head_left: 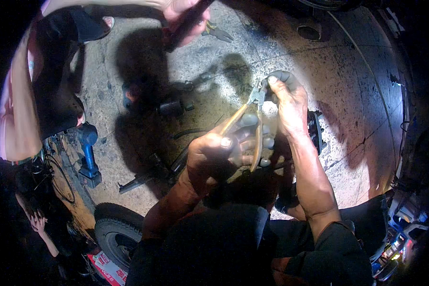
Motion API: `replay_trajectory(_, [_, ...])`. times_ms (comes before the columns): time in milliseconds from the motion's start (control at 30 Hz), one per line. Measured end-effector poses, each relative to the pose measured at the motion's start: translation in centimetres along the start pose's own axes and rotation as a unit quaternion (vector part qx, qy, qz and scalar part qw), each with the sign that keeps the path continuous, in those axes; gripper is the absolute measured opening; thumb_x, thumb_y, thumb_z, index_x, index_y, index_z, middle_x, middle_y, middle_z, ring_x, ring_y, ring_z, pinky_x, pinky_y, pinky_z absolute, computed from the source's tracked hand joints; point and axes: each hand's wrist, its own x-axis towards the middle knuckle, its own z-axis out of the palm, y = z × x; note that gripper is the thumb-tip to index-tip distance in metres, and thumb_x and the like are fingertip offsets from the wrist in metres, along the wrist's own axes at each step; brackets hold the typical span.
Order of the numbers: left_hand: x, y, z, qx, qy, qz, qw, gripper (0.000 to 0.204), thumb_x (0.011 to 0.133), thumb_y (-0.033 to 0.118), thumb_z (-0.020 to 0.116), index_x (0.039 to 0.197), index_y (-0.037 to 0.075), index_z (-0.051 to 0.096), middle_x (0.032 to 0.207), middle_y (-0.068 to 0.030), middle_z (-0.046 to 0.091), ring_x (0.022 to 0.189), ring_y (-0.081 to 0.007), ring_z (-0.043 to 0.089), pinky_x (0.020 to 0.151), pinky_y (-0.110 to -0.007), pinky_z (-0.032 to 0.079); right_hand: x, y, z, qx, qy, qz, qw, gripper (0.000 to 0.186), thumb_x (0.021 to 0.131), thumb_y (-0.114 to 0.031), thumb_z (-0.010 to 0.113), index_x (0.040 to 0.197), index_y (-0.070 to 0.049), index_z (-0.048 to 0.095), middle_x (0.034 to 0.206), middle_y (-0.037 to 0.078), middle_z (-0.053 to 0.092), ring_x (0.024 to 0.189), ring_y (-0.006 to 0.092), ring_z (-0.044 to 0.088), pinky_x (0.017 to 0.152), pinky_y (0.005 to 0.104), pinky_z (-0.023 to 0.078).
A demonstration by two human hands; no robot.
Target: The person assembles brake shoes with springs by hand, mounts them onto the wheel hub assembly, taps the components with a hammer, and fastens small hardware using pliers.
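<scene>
My left hand (pixel 214 152) is wrapped round a pair of pliers (pixel 240 119) with worn yellow-orange handles. The handles are spread apart, and the metal head points up and away from me. At the jaws, my right hand (pixel 289 97) closes in a pinch, thumb against the fingers. A small dark piece seems to sit between those fingertips and the jaws, too small to make out. On the floor beyond lies a second pair of pliers (pixel 220 34), its yellow handles partly hidden by another person's hand (pixel 186 19), which grips a dark object.
Dark metal parts lie in shadow left of my hands, including a cylindrical piece (pixel 170 107). A blue cordless power tool (pixel 88 155) stands farther left. Near me at lower left are a tyre (pixel 114 229) and a red-and-white box (pixel 105 268). Another person sits at the left.
</scene>
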Motion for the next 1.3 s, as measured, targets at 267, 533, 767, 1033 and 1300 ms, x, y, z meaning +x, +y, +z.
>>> replay_trajectory(267, [0.8, 0.2, 0.5, 0.147, 0.052, 0.009, 0.988, 0.061, 0.078, 0.014, 0.054, 0.134, -0.003, 0.036, 0.124, -0.0213, 0.051, 0.111, -0.0323, 0.055, 0.091, -0.042, 0.049, 0.0, 0.2, -0.5, -0.101, -0.011, -0.036, 0.994, 0.018, 0.089, -0.016, 0.061, 0.098, 0.000, 0.058, 0.083, 0.004, 0.061, 0.072, 0.0100, 0.058, 0.065, 0.0222, 0.049])
replay_trajectory(533, [1.0, 0.5, 1.0, 0.323, 0.099, -0.006, 0.941, 0.080, 0.063, 0.022, 0.059, 0.135, -0.005, 0.034, 0.125, -0.0195, 0.051, 0.116, -0.0331, 0.051, 0.096, -0.044, 0.043, -0.1, -0.3, -0.5, -0.142, -0.039, -0.066, 0.987, 0.009, 0.090, -0.008, 0.056, 0.096, -0.001, 0.056, 0.083, 0.002, 0.059, 0.073, 0.0085, 0.056, 0.069, 0.0229, 0.048])
replay_trajectory(767, [1.1, 0.8, 0.7, 0.337, 0.092, -0.016, 0.937, 0.080, 0.062, 0.022, 0.059, 0.133, -0.005, 0.036, 0.125, -0.0172, 0.051, 0.118, -0.0296, 0.049, 0.097, -0.042, 0.042, -0.2, -0.2, -0.6, -0.166, -0.039, -0.078, 0.982, 0.010, 0.089, -0.008, 0.057, 0.096, -0.001, 0.057, 0.084, 0.001, 0.058, 0.074, 0.0074, 0.055, 0.068, 0.0224, 0.047])
replay_trajectory(1033, [1.2, 1.1, -0.5, 0.350, 0.068, -0.010, 0.934, 0.068, 0.067, 0.016, 0.055, 0.130, -0.004, 0.041, 0.119, -0.0133, 0.055, 0.111, -0.0222, 0.053, 0.092, -0.034, 0.044, -0.1, -0.2, -0.5, -0.162, -0.045, -0.082, 0.982, 0.011, 0.090, -0.008, 0.057, 0.097, -0.001, 0.057, 0.084, 0.001, 0.059, 0.074, 0.0081, 0.055, 0.069, 0.0233, 0.047])
replay_trajectory(1300, [1.4, 1.5, -0.3, 0.329, 0.050, -0.004, 0.943, 0.056, 0.070, 0.014, 0.055, 0.123, -0.003, 0.049, 0.097, -0.0051, 0.059, 0.086, -0.0131, 0.056, 0.075, -0.025, 0.045, 0.3, -0.4, -0.8, -0.185, -0.062, -0.079, 0.978, 0.010, 0.090, -0.007, 0.056, 0.098, -0.002, 0.057, 0.083, 0.001, 0.060, 0.074, 0.0073, 0.055, 0.069, 0.0227, 0.046])
